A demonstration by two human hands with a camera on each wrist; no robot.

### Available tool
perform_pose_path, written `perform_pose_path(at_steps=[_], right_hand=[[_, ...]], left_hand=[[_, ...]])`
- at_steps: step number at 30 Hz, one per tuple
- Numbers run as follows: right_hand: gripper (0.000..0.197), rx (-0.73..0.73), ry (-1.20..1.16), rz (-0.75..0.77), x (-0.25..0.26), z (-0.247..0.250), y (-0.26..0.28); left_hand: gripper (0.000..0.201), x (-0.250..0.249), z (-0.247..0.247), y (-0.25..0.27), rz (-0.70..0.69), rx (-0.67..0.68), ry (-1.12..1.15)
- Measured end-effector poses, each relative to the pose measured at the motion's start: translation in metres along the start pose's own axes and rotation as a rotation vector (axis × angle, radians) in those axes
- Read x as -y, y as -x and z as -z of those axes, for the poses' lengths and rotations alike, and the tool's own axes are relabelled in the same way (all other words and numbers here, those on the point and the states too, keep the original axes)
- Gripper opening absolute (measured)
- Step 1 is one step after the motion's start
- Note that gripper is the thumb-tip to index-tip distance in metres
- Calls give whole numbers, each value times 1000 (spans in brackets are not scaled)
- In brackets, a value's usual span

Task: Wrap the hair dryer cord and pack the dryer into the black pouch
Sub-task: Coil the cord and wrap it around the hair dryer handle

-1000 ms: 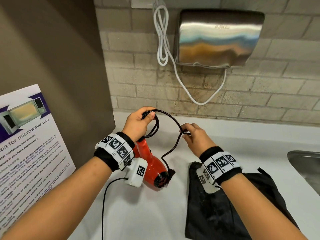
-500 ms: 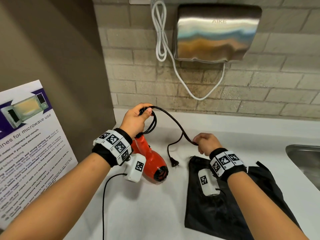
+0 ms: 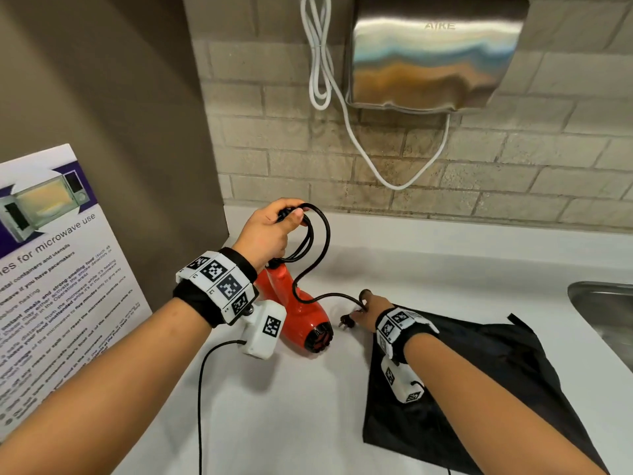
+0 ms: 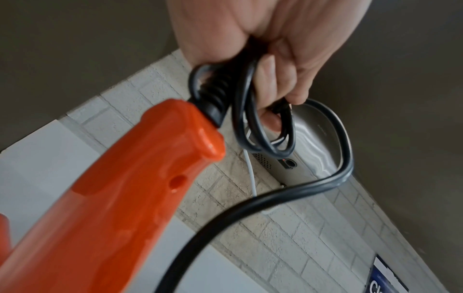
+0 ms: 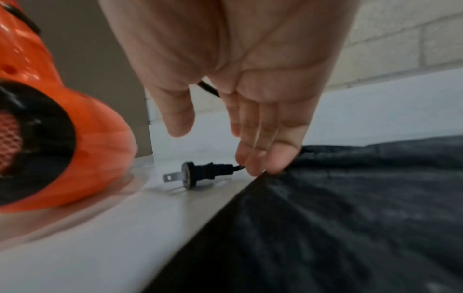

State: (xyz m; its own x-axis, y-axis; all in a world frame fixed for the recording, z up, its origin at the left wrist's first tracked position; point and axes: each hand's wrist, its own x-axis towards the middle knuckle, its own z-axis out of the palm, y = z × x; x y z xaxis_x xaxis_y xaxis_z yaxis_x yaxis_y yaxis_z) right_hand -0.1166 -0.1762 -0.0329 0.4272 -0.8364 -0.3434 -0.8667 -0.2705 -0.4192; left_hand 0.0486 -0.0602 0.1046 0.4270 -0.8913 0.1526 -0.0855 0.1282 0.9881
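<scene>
left hand (image 3: 265, 231): clenched round a few gathered loops of the black cord (image 3: 310, 269) at the butt of the handle, held up above the counter's back-left corner.
right hand (image 3: 368, 311): fingers mostly straight and relaxed, fingertips (image 5: 253, 164) down at the cord just behind the plug (image 3: 345, 321) — whether they pinch it or only touch it, i cannot tell.
hair dryer (image 3: 301, 313): orange, nozzle end resting on the white counter (image 3: 274, 423) near its left side, handle tilted up toward the left hand.
black pouch (image 3: 479, 389): lying flat toward the counter's front-right, its near corner touching the right fingertips.
handling: the dryer looks like hard, glossy plastic — probably light but slippery, so the handle seems the best place to hold. the cord looks springy and likely to uncoil if the loops are let go; the free end is best taken at the plug's moulded body. the pouch looks limp and will likely need its mouth held open.
hidden: the pouch's opening is not clearly seen; its front edge is cut off by the frame. the right wrist view is blurred at the fingertips.
</scene>
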Motion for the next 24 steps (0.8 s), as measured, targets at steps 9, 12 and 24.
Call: perform_pose_path(at_steps=[9, 12, 24], right_hand=[[40, 135, 280, 32, 11, -11, -29], [43, 127, 317, 21, 10, -11, -34], [27, -373, -551, 158, 7, 41, -13]], left_hand=[[15, 0, 2, -3, 2, 14, 4], [16, 0, 3, -5, 5, 16, 3], [16, -1, 1, -7, 16, 38, 48]])
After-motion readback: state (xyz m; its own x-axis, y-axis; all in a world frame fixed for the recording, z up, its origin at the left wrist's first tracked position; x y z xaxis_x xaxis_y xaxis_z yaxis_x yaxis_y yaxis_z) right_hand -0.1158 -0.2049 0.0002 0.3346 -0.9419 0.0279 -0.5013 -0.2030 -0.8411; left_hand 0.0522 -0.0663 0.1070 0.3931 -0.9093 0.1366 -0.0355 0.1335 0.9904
